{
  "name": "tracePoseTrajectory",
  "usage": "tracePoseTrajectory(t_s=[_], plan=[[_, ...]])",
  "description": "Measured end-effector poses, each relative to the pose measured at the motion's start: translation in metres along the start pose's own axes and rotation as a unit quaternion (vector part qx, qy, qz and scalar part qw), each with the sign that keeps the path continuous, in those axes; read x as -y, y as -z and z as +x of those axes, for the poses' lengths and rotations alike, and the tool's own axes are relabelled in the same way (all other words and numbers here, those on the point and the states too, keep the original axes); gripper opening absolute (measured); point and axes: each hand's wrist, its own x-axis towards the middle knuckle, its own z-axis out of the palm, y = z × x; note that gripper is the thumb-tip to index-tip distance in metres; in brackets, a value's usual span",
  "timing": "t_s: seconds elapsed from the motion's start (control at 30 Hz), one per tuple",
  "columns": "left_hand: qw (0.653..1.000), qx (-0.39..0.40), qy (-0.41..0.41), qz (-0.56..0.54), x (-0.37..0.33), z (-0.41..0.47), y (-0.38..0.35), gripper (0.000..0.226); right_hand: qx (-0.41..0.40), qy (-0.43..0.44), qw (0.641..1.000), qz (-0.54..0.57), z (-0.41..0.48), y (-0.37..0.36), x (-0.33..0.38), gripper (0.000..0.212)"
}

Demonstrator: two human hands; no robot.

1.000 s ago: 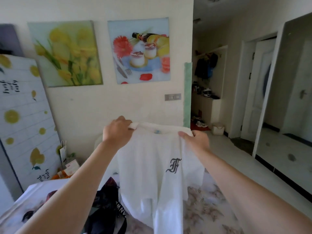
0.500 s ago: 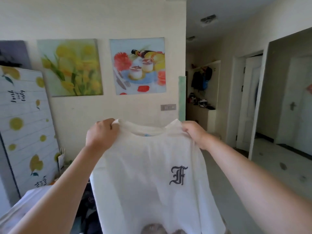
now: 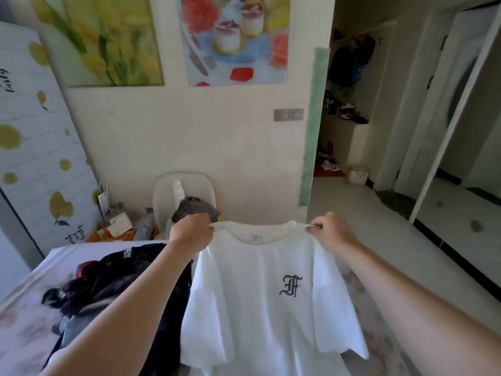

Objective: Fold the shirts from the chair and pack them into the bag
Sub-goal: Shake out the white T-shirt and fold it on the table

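White T-shirt (image 3: 257, 308), dark Gothic "F" on chest: held up spread, front toward camera, sleeves hanging free, hem running out of frame at bottom.
Left grip (image 3: 191, 232): fingers curled round shirt's shoulder edge beside collar.
Right grip (image 3: 332, 232): thumb and fingers pinching opposite shoulder edge beside collar.
Black heap (image 3: 122, 278) with white lettering: lying on printed cover (image 3: 32, 294), left of shirt, under left forearm. Bag or garments, cannot tell.
White chair (image 3: 165, 191): against wall, just behind left grip.
Grey garment (image 3: 193, 208): bunched on chair, lower edge hidden by left grip.
Small white paper bag (image 3: 103, 198): left of chair, by wall.
Yellow flower picture (image 3: 103, 42) and dessert picture (image 3: 233, 39): side by side on wall.
Switch plate (image 3: 288, 114): below dessert picture, near wall corner.
Dark coats (image 3: 349, 63): hanging in hallway beyond, right.
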Motion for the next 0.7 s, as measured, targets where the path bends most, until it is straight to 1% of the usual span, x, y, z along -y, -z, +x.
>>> tracePoseTrajectory(t_s=[0.03, 0.1, 0.17, 0.2, 0.23, 0.27, 0.3, 0.33, 0.37, 0.4, 0.47, 0.53, 0.6, 0.7], plan=[[0.999, 0.031, 0.017, -0.032, -0.002, 0.007, -0.009, 0.021, 0.002, -0.017, 1.000, -0.024, 0.003, -0.007, -0.002, 0.030], [0.982, 0.070, 0.071, -0.160, -0.004, 0.024, -0.030, 0.017, 0.023, -0.064, 0.997, -0.046, 0.017, -0.026, -0.004, 0.033], [0.952, 0.054, 0.110, -0.280, -0.003, 0.050, -0.054, 0.015, 0.017, -0.095, 0.995, -0.030, 0.040, -0.050, -0.005, 0.033], [0.940, 0.052, 0.122, -0.314, -0.002, 0.064, -0.067, 0.019, 0.003, -0.097, 0.995, -0.009, 0.051, -0.063, -0.006, 0.031], [0.938, 0.054, 0.123, -0.319, -0.001, 0.078, -0.083, 0.023, -0.004, -0.093, 0.995, 0.017, 0.061, -0.075, -0.008, 0.025], [0.943, 0.062, 0.122, -0.305, -0.002, 0.086, -0.096, 0.027, 0.009, -0.084, 0.995, 0.047, 0.069, -0.087, -0.011, 0.018], [0.949, 0.065, 0.111, -0.288, -0.004, 0.090, -0.106, 0.035, 0.045, -0.078, 0.994, 0.070, 0.074, -0.098, -0.015, 0.030], [0.956, 0.075, 0.088, -0.269, -0.006, 0.092, -0.118, 0.049, 0.094, -0.075, 0.989, 0.091, 0.077, -0.111, -0.020, 0.056], [0.967, 0.085, 0.060, -0.234, -0.007, 0.092, -0.131, 0.065, 0.142, -0.081, 0.982, 0.093, 0.075, -0.122, -0.025, 0.076], [0.974, 0.098, 0.035, -0.200, -0.009, 0.089, -0.143, 0.076, 0.174, -0.078, 0.979, 0.077, 0.071, -0.135, -0.032, 0.084], [0.974, 0.133, -0.006, -0.181, -0.009, 0.080, -0.173, 0.084, 0.215, -0.062, 0.974, 0.025, 0.057, -0.163, -0.047, 0.080], [0.966, 0.180, -0.031, -0.181, -0.003, 0.068, -0.207, 0.080, 0.253, -0.046, 0.966, -0.007, 0.035, -0.190, -0.062, 0.072], [0.961, 0.216, -0.068, -0.161, 0.003, 0.049, -0.236, 0.069, 0.280, -0.034, 0.959, -0.023, 0.008, -0.212, -0.074, 0.068], [0.960, 0.198, -0.137, -0.141, 0.008, 0.009, -0.270, 0.042, 0.294, 0.023, 0.954, -0.058, -0.037, -0.239, -0.084, 0.068]])
